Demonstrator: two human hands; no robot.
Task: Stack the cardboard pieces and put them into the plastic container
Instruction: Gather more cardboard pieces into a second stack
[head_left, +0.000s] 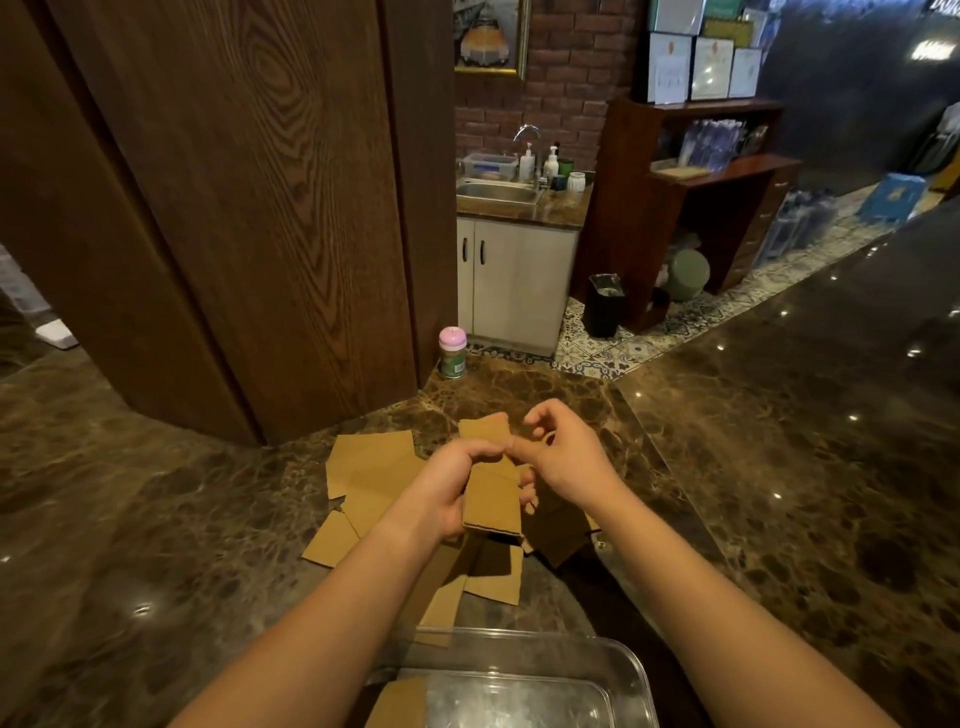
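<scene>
My left hand (451, 493) grips a small stack of brown cardboard pieces (492, 499) above the marble counter, thumb on top. My right hand (558, 457) is beside it, its thumb and fingers pinched at the stack's upper edge near a smaller piece (484, 430). Several loose cardboard pieces (371, 467) lie spread on the counter under and to the left of my hands. The clear plastic container (628, 660) stands at the near edge, below my forearms, with one cardboard piece (397, 704) in its left part.
A pink-lidded green jar (452, 352) stands at the back of the counter beside a wide wooden pillar (234, 208). The dark marble counter (779, 493) runs off to the right. Behind it are a sink cabinet (514, 280) and a black bin (605, 305).
</scene>
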